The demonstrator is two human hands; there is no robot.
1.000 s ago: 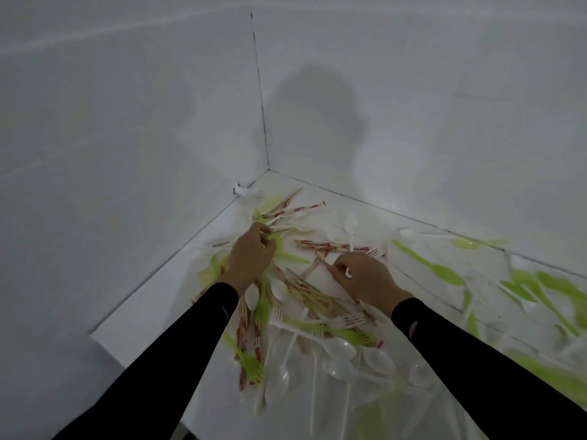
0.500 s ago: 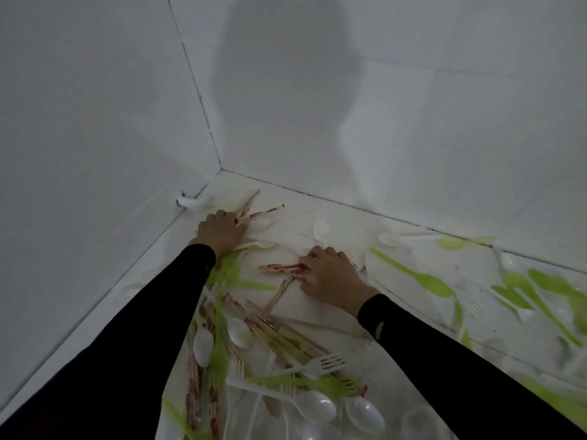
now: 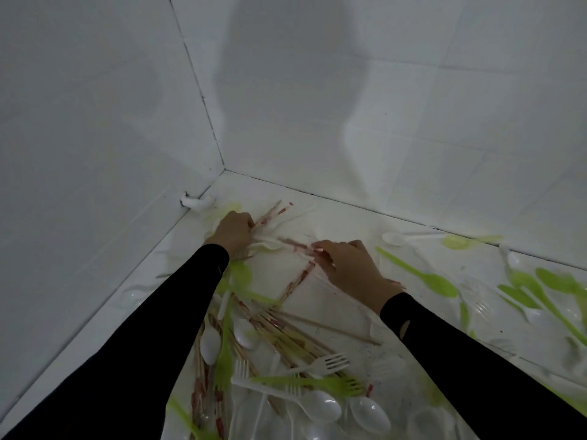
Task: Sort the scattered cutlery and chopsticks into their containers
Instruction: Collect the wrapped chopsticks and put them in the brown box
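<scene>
Left hand (image 3: 233,231) deep in the corner of the white surface (image 3: 333,217), close against the left white tiled wall (image 3: 95,138). Fingers curled tight round a bunch of red-and-white paper-wrapped chopsticks (image 3: 274,214), with the free ends fanned out past the knuckles toward the back wall.

Right hand (image 3: 349,268) near the left one but not touching it, knuckles up. Fingers bent, with the tips pinching a few more red-and-white paper-wrapped chopsticks low over the surface. One of these trailing back from the hand toward the nearer heap.

Nearer the camera, between the two black sleeves (image 3: 476,360): a tangled heap of bare wooden chopsticks (image 3: 295,338), white plastic forks (image 3: 332,363), a lime-green plastic fork (image 3: 317,382) and glossy white plastic spoons (image 3: 320,406), all lying flat and crossing one another.

Off to the right, well apart from both hands: lime-green plastic spoons (image 3: 425,277) strewn along the surface, and a lone white spoon (image 3: 394,238) near the foot of the back wall.

At the base of the left wall, just beyond the left hand: a small white lump (image 3: 197,203), too blurred to identify.
</scene>
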